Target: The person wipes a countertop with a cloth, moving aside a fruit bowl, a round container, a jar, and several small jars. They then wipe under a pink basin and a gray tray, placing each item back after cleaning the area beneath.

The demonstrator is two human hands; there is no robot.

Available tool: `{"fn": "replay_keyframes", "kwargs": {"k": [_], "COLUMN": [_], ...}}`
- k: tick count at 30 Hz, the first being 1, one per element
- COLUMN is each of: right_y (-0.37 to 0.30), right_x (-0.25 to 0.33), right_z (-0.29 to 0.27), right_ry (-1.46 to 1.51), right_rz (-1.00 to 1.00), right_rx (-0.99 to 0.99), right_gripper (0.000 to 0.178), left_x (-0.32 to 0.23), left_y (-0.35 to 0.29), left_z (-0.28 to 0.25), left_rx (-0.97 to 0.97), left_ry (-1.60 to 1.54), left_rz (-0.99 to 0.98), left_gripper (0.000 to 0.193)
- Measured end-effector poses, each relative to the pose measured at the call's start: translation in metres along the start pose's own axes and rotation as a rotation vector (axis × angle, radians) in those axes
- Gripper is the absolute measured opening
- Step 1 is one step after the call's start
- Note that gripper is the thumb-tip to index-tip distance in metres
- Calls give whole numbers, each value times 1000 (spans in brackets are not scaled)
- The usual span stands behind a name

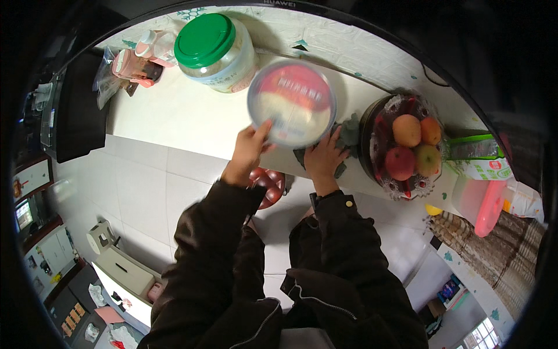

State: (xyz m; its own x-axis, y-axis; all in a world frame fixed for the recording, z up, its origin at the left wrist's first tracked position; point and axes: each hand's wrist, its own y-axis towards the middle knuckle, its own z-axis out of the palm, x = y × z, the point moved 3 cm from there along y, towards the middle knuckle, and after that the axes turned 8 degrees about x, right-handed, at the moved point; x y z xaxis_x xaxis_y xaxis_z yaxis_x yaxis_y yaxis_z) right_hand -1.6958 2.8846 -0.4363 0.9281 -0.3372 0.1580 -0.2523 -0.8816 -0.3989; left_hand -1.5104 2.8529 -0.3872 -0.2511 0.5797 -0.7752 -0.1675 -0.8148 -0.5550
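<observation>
My left hand (247,152) grips the near left edge of a round tub (293,102) with a pink and cream top, its thumb over the rim. The tub is raised above the white shelf top (192,113) and slightly blurred. My right hand (325,158) lies spread on a dark grey-green cloth (349,132) at the shelf's front edge. Part of the cloth is hidden under the hand and the tub. Behind the tub, to its left, is a large clear jar (232,72) with a green lid (205,41).
Right of the cloth stands a glass fruit bowl (407,183) with apples and orange-coloured fruit. Farther right are a green-edged packet (476,148) and a pink-lidded box (491,209). Pink bottles (136,67) stand at far left. A dark red round object (268,187) sits below the shelf edge.
</observation>
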Motion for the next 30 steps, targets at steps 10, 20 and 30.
{"fn": "replay_keyframes", "kwargs": {"k": [10,20,30], "right_y": [123,27,26], "right_x": [89,40,121], "right_z": [-36,-4,30], "right_ry": [-8,-157,-74], "right_rz": [-279,-514,-708], "right_rx": [-96,188,-125], "right_gripper": [74,50,51], "left_x": [62,75,69], "left_y": [-251,-287,-293], "left_z": [-162,-173,-175], "left_rx": [-344,-371,-358], "left_ry": [54,-136,-155], "left_rz": [-211,-181,-60], "left_gripper": [32,24,20]}}
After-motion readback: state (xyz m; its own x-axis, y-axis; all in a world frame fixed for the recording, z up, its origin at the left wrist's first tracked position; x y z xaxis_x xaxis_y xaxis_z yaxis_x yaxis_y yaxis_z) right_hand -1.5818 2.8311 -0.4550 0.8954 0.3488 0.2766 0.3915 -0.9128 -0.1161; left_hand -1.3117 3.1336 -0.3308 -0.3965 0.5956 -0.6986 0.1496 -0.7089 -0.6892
